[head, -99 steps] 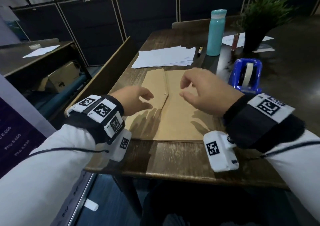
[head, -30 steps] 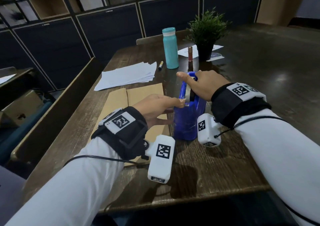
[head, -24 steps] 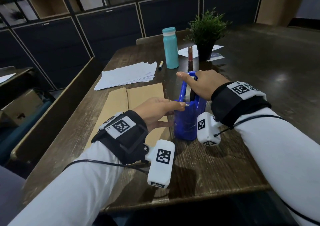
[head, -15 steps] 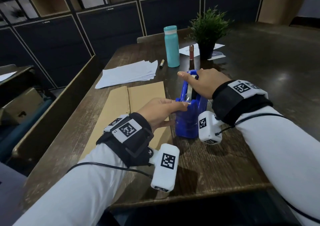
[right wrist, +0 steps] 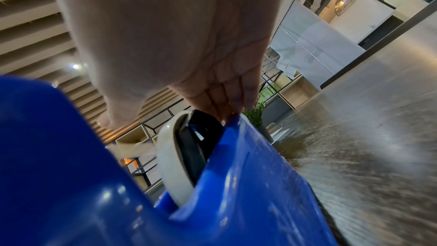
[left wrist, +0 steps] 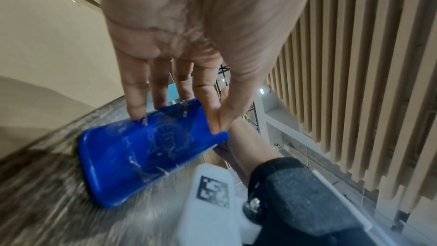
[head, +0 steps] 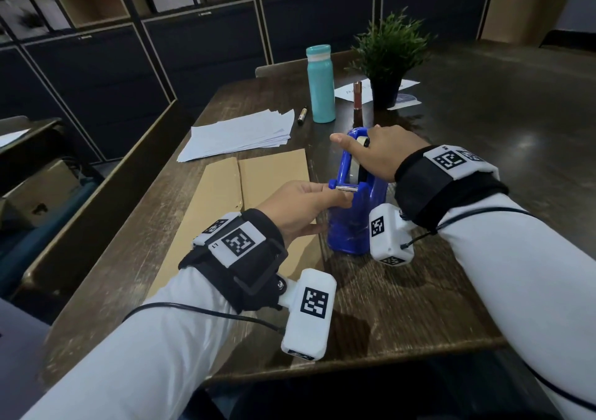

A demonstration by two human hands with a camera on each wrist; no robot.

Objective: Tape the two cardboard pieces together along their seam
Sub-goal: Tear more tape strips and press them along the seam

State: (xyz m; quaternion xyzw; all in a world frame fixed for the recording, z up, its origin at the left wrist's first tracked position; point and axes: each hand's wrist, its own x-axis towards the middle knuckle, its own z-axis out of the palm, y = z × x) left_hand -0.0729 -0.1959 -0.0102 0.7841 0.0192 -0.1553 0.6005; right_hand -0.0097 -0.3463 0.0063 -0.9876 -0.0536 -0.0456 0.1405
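Two tan cardboard pieces, left (head: pixel 213 200) and right (head: pixel 274 171), lie flat side by side with their seam (head: pixel 239 181) running away from me. Just right of them stands a blue tape dispenser (head: pixel 351 226) (left wrist: pixel 141 156) (right wrist: pixel 71 175) holding a pale tape roll (head: pixel 356 170) (right wrist: pixel 170 156). My left hand (head: pixel 338 194) (left wrist: pixel 212 119) pinches thumb and forefinger together at the cutter, where the tape end sits; its other fingers touch the dispenser's front. My right hand (head: pixel 371 149) (right wrist: pixel 227 104) lies flat on top of the dispenser, thumb stretched out, fingertips on its far rim.
A stack of white papers (head: pixel 238 132), a marker (head: pixel 302 115), a teal bottle (head: pixel 320 84), a small tube (head: pixel 357 95) and a potted plant (head: pixel 387 55) stand behind. A low wooden partition (head: pixel 96 194) runs along the table's left side. The table's front edge (head: pixel 354 365) is near.
Both hands have left the cardboard and gone to the dispenser. Over the last second they have stayed there, the left hand only shifting slightly at the cutter.
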